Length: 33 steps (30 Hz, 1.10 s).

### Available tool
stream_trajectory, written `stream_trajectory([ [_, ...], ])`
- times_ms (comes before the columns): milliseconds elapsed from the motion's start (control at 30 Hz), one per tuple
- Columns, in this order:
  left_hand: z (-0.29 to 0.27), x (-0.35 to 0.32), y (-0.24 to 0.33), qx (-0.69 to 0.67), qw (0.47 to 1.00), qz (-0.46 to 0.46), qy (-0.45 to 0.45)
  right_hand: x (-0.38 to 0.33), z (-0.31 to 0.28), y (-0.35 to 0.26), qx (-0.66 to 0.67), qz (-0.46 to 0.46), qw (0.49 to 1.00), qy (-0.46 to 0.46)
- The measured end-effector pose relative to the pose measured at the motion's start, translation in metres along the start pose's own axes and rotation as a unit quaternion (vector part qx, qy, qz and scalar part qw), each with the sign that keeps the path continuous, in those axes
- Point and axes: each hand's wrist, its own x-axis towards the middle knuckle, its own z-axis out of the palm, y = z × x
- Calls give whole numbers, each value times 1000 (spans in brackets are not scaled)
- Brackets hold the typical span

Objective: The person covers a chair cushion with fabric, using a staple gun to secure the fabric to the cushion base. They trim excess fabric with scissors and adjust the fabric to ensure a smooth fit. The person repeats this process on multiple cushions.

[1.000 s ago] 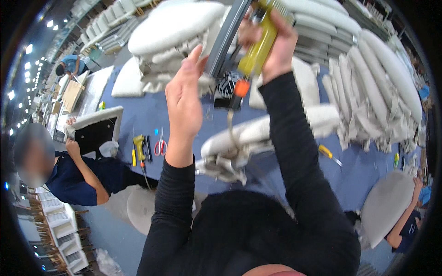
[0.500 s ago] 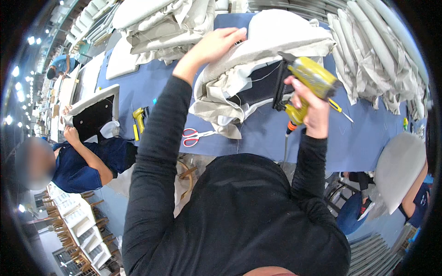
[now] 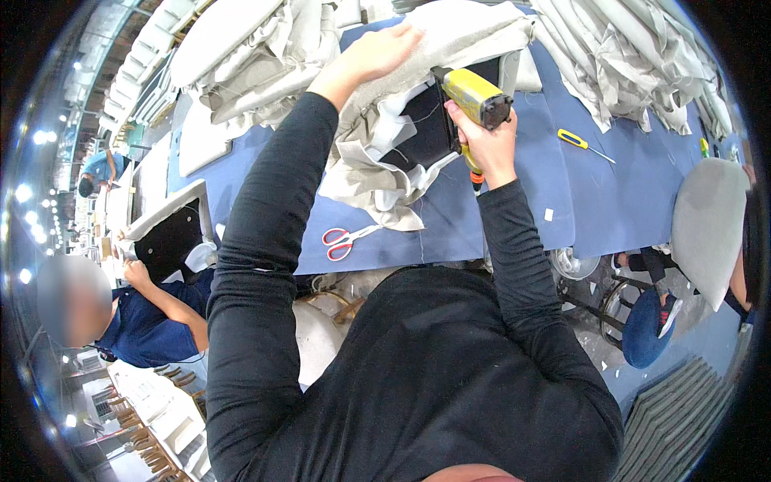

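Blue-covered workbench [image 3: 514, 209] spans the view, its near edge hidden behind the person's black-sleeved body; red-handled scissors [image 3: 345, 239] lie nearest, just left of the draped beige fabric [image 3: 385, 161]; right hand [image 3: 486, 145] is clenched round a yellow power tool [image 3: 475, 96], its tip hidden, seemingly against the dark panel [image 3: 422, 128]; left hand [image 3: 377, 52] lies flat, fingers spread, on fabric beyond.
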Motion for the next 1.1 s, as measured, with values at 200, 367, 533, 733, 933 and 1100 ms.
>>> stream_trajectory([
  [200, 18, -10, 20, 52, 985, 131, 102, 3, -9, -17, -13, 52, 998, -15],
  [367, 5, -19, 36, 84, 984, 145, 55, 1, -16, -26, -19, 21, 999, 25],
  [533, 3, -23, 36, 78, 986, 141, 52, 9, -18, -20, -56, -34, 997, 27],
  [733, 2, -24, 43, 80, 989, 119, 32, 9, -13, -28, -64, -73, 995, 29],
  [933, 0, -29, 47, 70, 991, 108, 23, 6, -11, -32, -69, -95, 993, 8],
  [1100, -6, -32, 47, 59, 991, 120, 14, 2, -3, -36, -67, -96, 993, -4],
])
